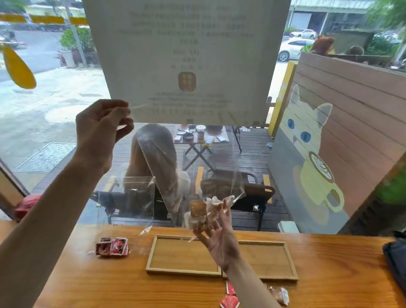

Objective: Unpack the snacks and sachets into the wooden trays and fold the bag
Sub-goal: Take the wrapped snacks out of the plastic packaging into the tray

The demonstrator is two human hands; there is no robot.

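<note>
My left hand point(103, 131) is raised high and pinches the top edge of a clear plastic bag point(150, 174), which hangs down above the counter. Lower right, my right hand point(217, 236) is palm up under the bag's bottom corner, gripping it with wrapped snacks point(198, 209) bunched inside. Two wooden trays lie side by side on the counter: the left tray point(183, 255) and the right tray point(269, 259), neither holding anything. A stack of red sachets point(112, 245) lies left of the trays. One red sachet point(229, 303) and a pale wrapped snack point(280, 295) lie near the front edge.
The wooden counter point(75, 283) runs along a window. A dark bag point(399, 262) rests at its right end. A paper notice point(183, 55) is stuck on the glass ahead. Outside are a seated person, chairs and a small table.
</note>
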